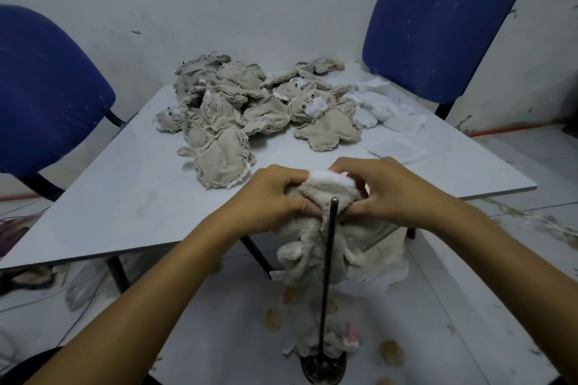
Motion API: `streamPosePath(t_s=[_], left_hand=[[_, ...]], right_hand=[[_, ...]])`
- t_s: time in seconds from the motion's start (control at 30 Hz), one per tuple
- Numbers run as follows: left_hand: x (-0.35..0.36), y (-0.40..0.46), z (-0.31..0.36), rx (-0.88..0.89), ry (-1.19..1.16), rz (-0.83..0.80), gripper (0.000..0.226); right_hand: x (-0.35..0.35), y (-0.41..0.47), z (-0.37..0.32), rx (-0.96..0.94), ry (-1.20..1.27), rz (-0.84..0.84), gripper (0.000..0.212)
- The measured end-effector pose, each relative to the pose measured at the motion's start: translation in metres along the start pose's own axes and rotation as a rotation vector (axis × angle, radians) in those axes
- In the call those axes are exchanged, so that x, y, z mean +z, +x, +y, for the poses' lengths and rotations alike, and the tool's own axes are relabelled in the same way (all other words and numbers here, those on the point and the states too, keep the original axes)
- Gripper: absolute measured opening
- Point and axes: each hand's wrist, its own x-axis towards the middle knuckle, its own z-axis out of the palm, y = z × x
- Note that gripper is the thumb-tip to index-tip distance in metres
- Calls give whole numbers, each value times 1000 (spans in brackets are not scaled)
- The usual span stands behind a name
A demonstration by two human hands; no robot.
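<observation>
Left hand (278,194), right hand (387,191) pinch plush toy skin (312,247) bunched at tip of upright metal rod (327,291) — likely to turn it right side out; unturned skins (225,109) heaped on worktop (125,197) beyond.

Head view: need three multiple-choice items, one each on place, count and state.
1. Where is the pile of beige skins? A on the table; B on a chair seat; C in a box.
2. How many blue chairs? A one; B two; C three.
3. The left hand and right hand: A both grip the plush skin at the top of the metal rod; B both lie flat on the table; C both hang idle.
Answers: 1 A, the pile rests on the tabletop beyond the hands. 2 B, one stands at the left and one at the far right. 3 A, the fingers of both hands curl into the plush.
</observation>
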Motion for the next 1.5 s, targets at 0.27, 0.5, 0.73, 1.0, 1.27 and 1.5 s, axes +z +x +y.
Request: streamPosePath(t_s=[0.27,0.5,0.73,1.0,1.27,1.5], left_hand=[[8,9,-13,-59,-15,56,10],[28,69,-10,-14,38,161,21],[61,194,-4,81,204,123,50],[91,333,-22,27,229,124,58],[89,386,-33,-123,546,-41,41],[80,327,-31,-51,610,25,47]], right_hand=[[15,12,17,123,119,-19,22],[23,45,59,215,33,439,9],[-7,83,135,403,-179,760,25],[-44,138,224,669,-184,531,51],[-54,164,250,684,-277,339,36],[-44,137,226,526,-236,341,30]])
